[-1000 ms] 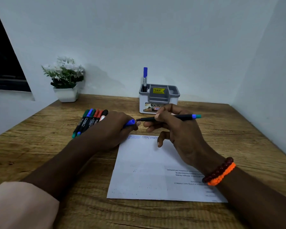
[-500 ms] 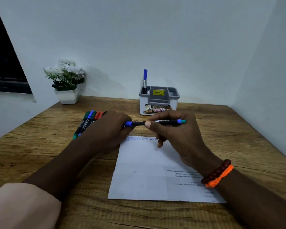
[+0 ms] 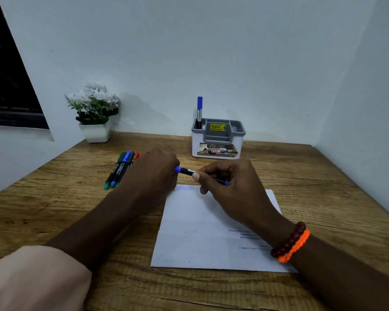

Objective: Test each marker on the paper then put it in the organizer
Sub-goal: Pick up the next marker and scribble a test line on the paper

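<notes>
Evidently the capping step: both hands meet above the far edge of the paper (image 3: 202,223), with a blue marker (image 3: 187,171) held level between them. The left hand (image 3: 154,173) has its fingers curled round the blue cap end, and the right hand (image 3: 230,185) pinches the black barrel, whose blue tail shows just past its knuckles. Whether the cap is fully seated cannot be told — the join lies partly behind the left fingers. Scribbled test marks run along the paper's far edge, directly beneath the hands, so the trial of this marker is judged done. One blue marker in the organizer (image 3: 199,112) stands upright in the rear left compartment of the organizer (image 3: 218,140), which sits near the wall on the counter (image 3: 312,187). A row of untested markers (image 3: 121,168) lies to the left, partly behind the left hand. Next move — press the cap home, release the left grip, then carry the marker forward with the right hand and lower it, upright, into an open compartment.
</notes>
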